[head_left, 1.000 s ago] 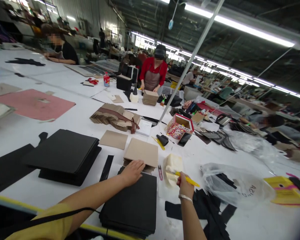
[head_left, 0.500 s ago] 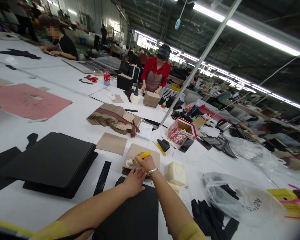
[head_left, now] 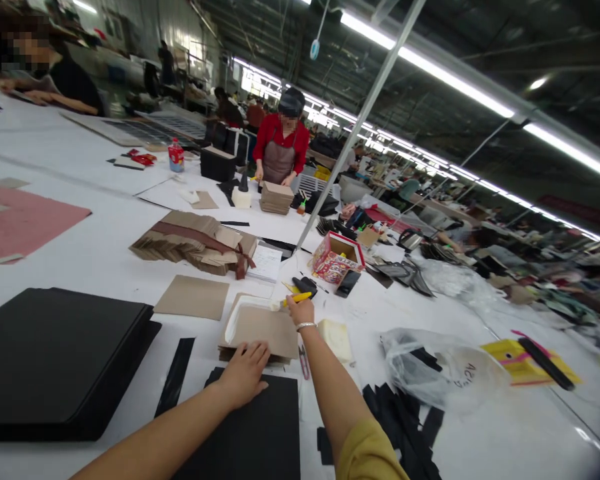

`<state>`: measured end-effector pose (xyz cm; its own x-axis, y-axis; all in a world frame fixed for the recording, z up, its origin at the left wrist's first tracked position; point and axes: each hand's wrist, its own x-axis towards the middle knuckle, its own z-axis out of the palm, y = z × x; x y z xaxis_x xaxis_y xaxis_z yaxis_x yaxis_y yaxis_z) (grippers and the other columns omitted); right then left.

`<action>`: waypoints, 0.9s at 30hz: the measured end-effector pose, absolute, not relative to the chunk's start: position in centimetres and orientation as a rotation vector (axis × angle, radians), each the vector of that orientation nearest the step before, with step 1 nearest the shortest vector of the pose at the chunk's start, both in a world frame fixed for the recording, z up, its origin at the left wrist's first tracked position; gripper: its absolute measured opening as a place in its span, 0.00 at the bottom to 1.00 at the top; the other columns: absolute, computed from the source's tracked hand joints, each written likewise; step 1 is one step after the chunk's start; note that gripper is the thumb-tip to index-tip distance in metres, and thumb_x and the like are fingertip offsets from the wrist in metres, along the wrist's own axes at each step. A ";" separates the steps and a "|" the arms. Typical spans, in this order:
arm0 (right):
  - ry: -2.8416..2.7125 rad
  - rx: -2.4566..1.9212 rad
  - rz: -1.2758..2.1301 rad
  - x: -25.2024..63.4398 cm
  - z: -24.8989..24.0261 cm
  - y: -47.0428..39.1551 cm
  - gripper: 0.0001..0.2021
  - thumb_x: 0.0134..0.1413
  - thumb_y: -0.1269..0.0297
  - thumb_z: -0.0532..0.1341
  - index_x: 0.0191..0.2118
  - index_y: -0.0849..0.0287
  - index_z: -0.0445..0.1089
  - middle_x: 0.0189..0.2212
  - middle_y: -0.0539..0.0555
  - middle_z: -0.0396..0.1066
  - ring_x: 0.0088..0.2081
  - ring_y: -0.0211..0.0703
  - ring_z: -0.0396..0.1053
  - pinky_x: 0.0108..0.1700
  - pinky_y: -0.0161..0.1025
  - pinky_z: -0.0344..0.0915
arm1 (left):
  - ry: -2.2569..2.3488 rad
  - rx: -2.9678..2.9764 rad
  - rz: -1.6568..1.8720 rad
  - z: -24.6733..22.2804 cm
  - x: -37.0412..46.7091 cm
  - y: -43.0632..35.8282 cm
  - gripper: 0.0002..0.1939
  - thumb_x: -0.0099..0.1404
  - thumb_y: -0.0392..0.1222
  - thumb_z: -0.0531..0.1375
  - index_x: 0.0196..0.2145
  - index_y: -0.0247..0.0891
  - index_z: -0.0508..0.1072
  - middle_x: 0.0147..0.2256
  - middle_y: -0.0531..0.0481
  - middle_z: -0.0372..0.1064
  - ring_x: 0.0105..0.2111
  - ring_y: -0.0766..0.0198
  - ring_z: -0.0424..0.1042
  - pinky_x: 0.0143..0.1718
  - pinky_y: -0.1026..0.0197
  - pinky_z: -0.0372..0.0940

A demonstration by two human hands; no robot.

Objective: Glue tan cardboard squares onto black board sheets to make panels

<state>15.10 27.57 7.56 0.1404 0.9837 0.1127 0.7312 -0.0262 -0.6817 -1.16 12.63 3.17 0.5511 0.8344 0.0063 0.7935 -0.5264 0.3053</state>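
My right hand (head_left: 301,311) grips a yellow-handled brush (head_left: 296,299), its pale bristles at the far edge of the top sheet on a stack of brown cardboard (head_left: 265,329). A wet white band, like glue, runs along that sheet's left and far edges. My left hand (head_left: 245,375) lies flat, fingertips on the stack's near edge and palm over a black sheet (head_left: 260,427). Beside my right wrist are a pale yellowish block-shaped container (head_left: 335,340) and small thread snips (head_left: 304,361), partly hidden.
A single brown card (head_left: 192,297) lies left of the stack, with a thick black stack (head_left: 63,353) farther left. Beyond are tied brown cards (head_left: 195,241), a red patterned box (head_left: 337,258) and a slanting metal pole (head_left: 360,123). A person in red (head_left: 282,143) works across the table.
The brush has moved from the sheet's left side to its far right, and the white band now shows along two edges. My left hand has drawn back from the right hand. The view has shifted.
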 end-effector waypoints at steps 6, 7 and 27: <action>-1.606 -1.834 0.487 21.2 9.0 25.1 0.17 0.50 0.53 0.52 0.24 0.59 0.69 0.16 0.50 0.67 0.19 0.37 0.64 0.22 0.32 0.59 | 1.379 2.563 0.213 4.3 -0.9 13.0 0.27 0.58 0.49 0.53 0.54 0.40 0.59 0.58 0.43 0.53 0.56 0.52 0.52 0.53 0.47 0.46; -1.615 -1.821 0.494 21.2 9.2 24.7 0.15 0.50 0.53 0.53 0.26 0.58 0.70 0.18 0.50 0.69 0.22 0.37 0.65 0.25 0.33 0.60 | 1.391 2.574 0.199 4.6 -0.8 13.2 0.25 0.58 0.48 0.53 0.53 0.40 0.61 0.58 0.43 0.53 0.55 0.52 0.53 0.52 0.48 0.48; -1.475 -1.445 0.527 23.1 11.6 6.0 0.14 0.55 0.59 0.53 0.45 0.57 0.66 0.34 0.54 0.71 0.26 0.37 0.69 0.34 0.38 0.68 | 1.348 2.564 0.027 8.7 0.2 18.2 0.12 0.48 0.38 0.62 0.33 0.33 0.71 0.36 0.40 0.68 0.37 0.54 0.68 0.39 0.56 0.62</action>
